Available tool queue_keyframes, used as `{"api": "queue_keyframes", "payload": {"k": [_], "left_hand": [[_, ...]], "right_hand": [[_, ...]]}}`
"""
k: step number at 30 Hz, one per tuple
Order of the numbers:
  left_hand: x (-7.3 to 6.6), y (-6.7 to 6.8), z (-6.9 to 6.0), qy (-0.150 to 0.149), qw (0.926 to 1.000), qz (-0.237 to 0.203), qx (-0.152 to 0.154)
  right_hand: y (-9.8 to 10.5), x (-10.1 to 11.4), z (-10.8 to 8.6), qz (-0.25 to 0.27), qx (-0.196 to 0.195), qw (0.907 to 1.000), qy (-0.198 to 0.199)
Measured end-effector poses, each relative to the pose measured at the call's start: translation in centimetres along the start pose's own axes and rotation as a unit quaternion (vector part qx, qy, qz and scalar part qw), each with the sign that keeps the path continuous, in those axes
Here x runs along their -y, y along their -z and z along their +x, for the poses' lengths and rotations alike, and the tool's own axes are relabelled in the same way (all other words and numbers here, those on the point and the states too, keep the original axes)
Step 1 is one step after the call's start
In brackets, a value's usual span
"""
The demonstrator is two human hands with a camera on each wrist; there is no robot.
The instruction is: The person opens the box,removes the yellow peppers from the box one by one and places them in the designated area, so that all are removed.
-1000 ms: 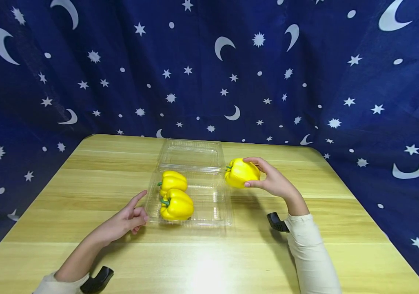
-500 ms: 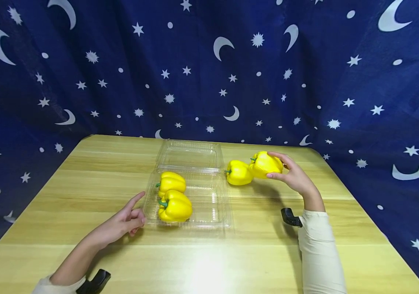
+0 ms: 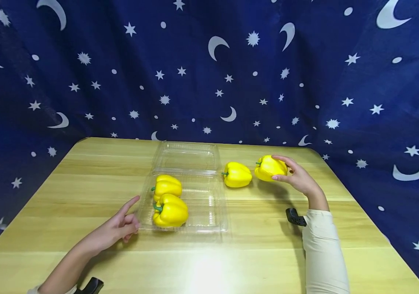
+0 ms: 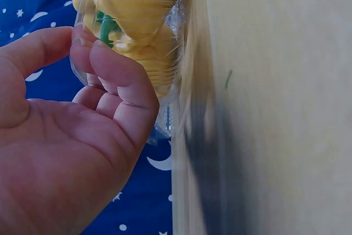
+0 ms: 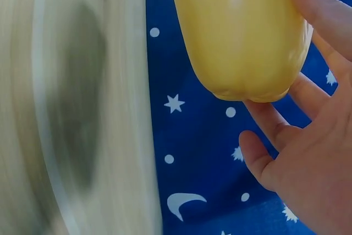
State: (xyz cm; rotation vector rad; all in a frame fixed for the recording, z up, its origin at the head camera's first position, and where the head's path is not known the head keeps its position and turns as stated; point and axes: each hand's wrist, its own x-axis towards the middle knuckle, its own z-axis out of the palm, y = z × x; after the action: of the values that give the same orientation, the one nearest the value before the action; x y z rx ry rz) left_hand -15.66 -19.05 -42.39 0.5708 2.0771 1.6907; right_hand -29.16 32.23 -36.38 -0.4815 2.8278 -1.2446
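Pinched between the thumb and fingers of the right hand [image 3: 299, 177] is a yellow bell pepper [image 3: 271, 168], raised over the table at the right; the right wrist view shows this pepper [image 5: 245, 31] against the fingers. Left of it another pepper [image 3: 237, 174] lies on the table, beside the clear hinged container [image 3: 205, 204]. Two peppers [image 3: 167, 185] [image 3: 171, 211] rest in the container's left half, side by side. By its left edge is the left hand [image 3: 111, 232], index finger extended, other fingers bent, holding nothing; whether it touches the rim I cannot tell.
The container's transparent lid [image 3: 187, 157] lies open toward the back of the wooden table [image 3: 253, 253]. Behind the table hangs a dark blue curtain [image 3: 191, 49] with moons and stars. Each wrist carries a black device, the right one [image 3: 295, 217] above the table.
The right hand has moved to the right with its pepper, uncovering the pepper on the table beside the container. The left hand stays by the container's left edge. The head view has shifted slightly.
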Motion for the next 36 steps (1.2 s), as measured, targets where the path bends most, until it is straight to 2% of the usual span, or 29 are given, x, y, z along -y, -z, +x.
{"api": "queue_keyframes", "payload": {"k": [8, 16, 27, 36], "left_hand": [[0.2, 0.1, -0.2, 0.006, 1.0000, 0.001, 0.004], [0.0, 0.0, -0.3, 0.005, 1.0000, -0.002, 0.005], [-0.1, -0.1, 0.0, -0.021, 0.9996, -0.016, 0.009], [-0.1, -0.2, 0.0, -0.010, 0.9998, -0.017, 0.007]], "right_hand": [[0.5, -1.0, 0.1, 0.000, 0.045, 0.9987, -0.023], [0.0, -2.0, 0.7, 0.003, 0.063, 0.9980, -0.009], [-0.5, -2.9, 1.5, 0.011, 0.081, 0.9966, -0.003], [-0.9, -3.2, 1.6, 0.017, 0.105, 0.9942, -0.011]]}}
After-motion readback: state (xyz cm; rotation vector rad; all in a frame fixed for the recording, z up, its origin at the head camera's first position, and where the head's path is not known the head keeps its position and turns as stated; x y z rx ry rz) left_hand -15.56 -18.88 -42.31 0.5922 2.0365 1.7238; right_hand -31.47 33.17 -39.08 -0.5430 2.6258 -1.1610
